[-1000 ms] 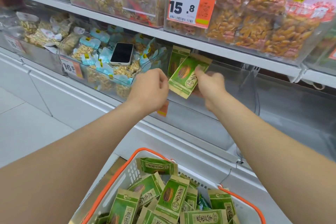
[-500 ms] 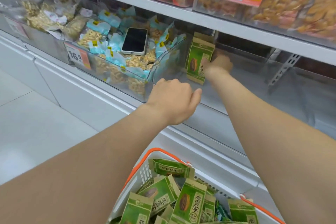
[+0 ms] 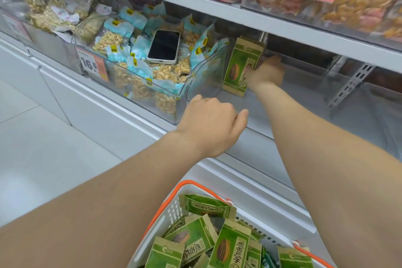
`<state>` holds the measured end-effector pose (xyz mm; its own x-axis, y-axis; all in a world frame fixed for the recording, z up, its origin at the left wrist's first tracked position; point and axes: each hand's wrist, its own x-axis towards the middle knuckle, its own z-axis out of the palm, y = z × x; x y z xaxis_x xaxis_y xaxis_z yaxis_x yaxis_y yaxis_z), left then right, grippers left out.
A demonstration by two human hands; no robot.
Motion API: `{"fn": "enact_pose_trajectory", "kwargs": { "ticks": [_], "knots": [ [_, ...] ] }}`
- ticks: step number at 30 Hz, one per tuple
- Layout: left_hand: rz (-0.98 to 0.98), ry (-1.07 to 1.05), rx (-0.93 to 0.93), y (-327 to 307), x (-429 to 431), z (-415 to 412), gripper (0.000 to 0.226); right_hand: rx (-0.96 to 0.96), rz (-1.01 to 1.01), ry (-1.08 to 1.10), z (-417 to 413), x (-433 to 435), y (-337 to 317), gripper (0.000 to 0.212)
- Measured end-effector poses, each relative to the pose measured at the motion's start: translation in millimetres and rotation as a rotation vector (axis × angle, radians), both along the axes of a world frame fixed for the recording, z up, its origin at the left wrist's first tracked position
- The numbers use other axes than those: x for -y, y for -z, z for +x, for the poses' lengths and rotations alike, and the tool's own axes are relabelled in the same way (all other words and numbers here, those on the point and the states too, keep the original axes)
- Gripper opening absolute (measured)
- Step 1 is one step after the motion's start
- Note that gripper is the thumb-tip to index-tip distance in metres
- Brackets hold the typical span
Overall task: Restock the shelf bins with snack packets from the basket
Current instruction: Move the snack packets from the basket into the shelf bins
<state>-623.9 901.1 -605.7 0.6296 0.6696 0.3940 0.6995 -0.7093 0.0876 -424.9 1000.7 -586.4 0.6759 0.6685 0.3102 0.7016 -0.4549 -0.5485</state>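
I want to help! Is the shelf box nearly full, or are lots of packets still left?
Barely started. A couple of green packets stand at the clear bin's left end, the right hand gripping them. The rest of the bin is bare, and the basket holds many spare packets.

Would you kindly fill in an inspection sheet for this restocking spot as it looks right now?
Surface: clear bin on the lower shelf, with transparent walls.
Job's things: standing packets upright against the bin's left wall; basket below holds more green packets.
Clutter: phone lying screen-up on the peanut packs in the neighbouring bin.
Grips: right hand holds the standing packets; left hand curled at the bin's front edge, grip unclear.
Cables: nothing seen.
Surroundings: price tag, upper shelf carrying snack bins, pale floor.
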Motion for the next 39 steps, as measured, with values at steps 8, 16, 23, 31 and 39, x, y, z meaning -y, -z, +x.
{"fn": "enact_pose_trajectory", "kwargs": {
  "ticks": [8,16,23,31,39],
  "knots": [
    [-0.016,-0.023,-0.009,-1.9,3.0,1.0,0.067,-0.111,-0.09,-0.055,6.4,5.5,5.5,0.048],
    [-0.069,-0.016,0.004,-4.6,5.9,-1.4,0.067,-0.084,-0.135,-0.027,2.4,11.4,0.1,0.042],
    [-0.156,0.007,0.071,-10.6,10.9,-6.6,0.057,0.046,-0.205,-0.21,-7.4,43.4,-12.2,0.03],
    [-0.19,-0.021,0.298,-29.6,27.8,-11.4,0.01,0.55,0.027,-0.784,-35.0,160.4,-31.4,0.017],
    [-0.664,0.188,-0.415,-12.1,98.3,-14.1,0.024,0.952,-0.435,-1.102,-52.4,275.3,-4.8,0.036]
  ]
}}
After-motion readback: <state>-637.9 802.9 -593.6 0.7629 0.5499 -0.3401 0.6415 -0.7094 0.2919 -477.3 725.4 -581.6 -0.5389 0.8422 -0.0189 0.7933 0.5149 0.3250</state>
